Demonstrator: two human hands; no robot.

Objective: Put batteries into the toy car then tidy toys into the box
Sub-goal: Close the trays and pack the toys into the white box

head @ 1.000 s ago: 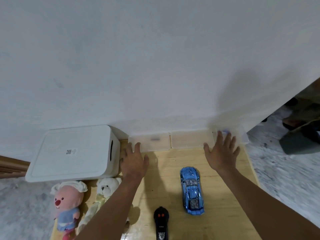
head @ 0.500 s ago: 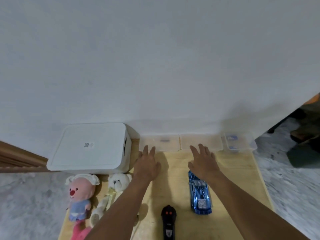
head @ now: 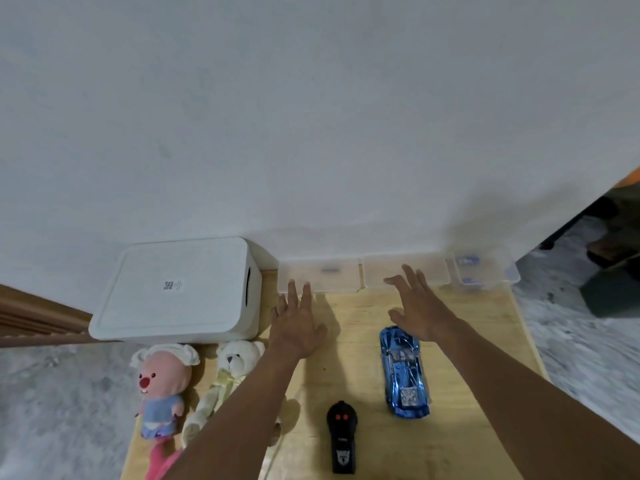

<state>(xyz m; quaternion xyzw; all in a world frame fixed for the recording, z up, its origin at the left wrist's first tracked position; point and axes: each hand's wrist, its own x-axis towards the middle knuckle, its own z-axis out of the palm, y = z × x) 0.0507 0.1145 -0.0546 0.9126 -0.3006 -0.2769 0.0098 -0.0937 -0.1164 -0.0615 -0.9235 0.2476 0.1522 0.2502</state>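
Toy car (head: 405,372) by right hand (head: 415,306); it and left hand (head: 298,327) reach forward, palms down, grip apart.

The scene is lit softly and rather dimly, and the white wall (head: 311,116) is rendered with a cool grey-blue cast. Soft-edged shadows are thrown to the right of the left hand (head: 298,327) and the right hand (head: 419,310), one onto the wooden board (head: 467,375) and a fainter one onto the wall, so the light is placed to the left and behind. Small bright glints are seen on the blue toy car (head: 403,372). The marble floor (head: 581,358) at the right edge is smeared by blur, and the clear plastic cases (head: 320,275) are rendered soft. Straight lines are bowed toward the edges by the wide lens.
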